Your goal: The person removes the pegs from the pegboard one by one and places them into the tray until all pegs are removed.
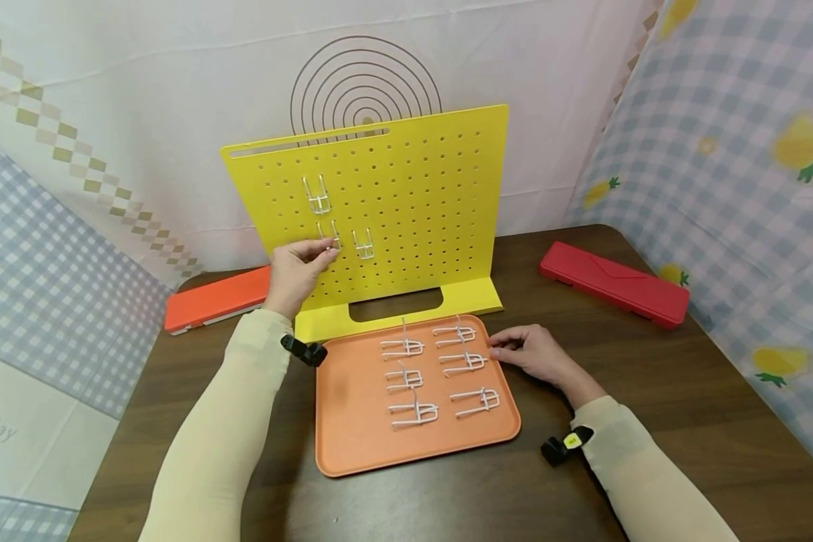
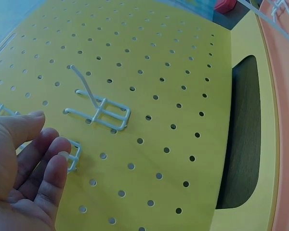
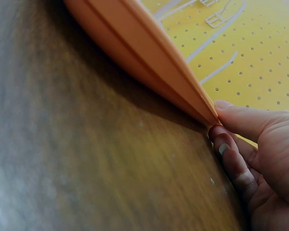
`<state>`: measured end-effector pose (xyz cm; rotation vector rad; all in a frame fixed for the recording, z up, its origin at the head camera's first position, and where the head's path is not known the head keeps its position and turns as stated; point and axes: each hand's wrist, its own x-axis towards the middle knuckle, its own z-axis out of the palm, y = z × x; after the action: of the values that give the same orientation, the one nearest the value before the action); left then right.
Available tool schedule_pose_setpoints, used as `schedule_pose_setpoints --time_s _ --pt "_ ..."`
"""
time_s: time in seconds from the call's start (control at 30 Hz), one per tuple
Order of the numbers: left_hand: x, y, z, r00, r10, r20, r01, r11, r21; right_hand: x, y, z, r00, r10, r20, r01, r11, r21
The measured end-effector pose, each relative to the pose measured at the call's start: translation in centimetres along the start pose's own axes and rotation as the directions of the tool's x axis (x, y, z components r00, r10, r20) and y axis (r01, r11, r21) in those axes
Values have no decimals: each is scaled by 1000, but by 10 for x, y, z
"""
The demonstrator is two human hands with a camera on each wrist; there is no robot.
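My left hand (image 1: 296, 271) is at the yellow pegboard (image 1: 420, 196), its thumb and fingers pinching a white wire hook (image 2: 74, 156) set low on the left side. The fingers cover most of that hook, including its prong. Two other white hooks hang on the board: one higher up (image 1: 319, 202), one just to the right (image 1: 363, 245) with its prong sticking out. At the right edge of an orange tray (image 1: 352, 444), my right hand (image 1: 531, 352) grips the rim, thumb above and fingers below. Several white double-wire hooks (image 1: 415, 412) lie spread over the tray's middle and right.
A red case (image 1: 613, 282) lies on the wooden table (image 1: 393, 512) at the right. An orange-red case (image 1: 217, 297) sits at the left, partly behind my left hand. Patterned cloth (image 1: 549, 90) hangs behind and on both sides.
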<state>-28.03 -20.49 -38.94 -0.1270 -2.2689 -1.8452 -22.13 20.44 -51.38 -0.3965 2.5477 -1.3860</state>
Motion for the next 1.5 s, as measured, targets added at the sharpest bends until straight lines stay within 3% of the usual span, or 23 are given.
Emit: schedule_pose_setpoints --time_s 0.77,1.07,1.17,1.5 --pt "1 -2 -2 1000 15 9 -15 999 -40 0 1 1 1000 -5 -2 5 1000 -2" --pt "-11 22 -1 999 18 28 -17 999 -33 0 1 1 1000 -5 -1 5 1000 -6" --pt "-12 23 -1 999 21 29 -20 999 -41 1 1 2 1000 0 -2 0 1000 -7" --pt "1 -1 -1 998 65 11 -63 993 -102 1 -1 0 1000 2 0 -2 1000 -2"
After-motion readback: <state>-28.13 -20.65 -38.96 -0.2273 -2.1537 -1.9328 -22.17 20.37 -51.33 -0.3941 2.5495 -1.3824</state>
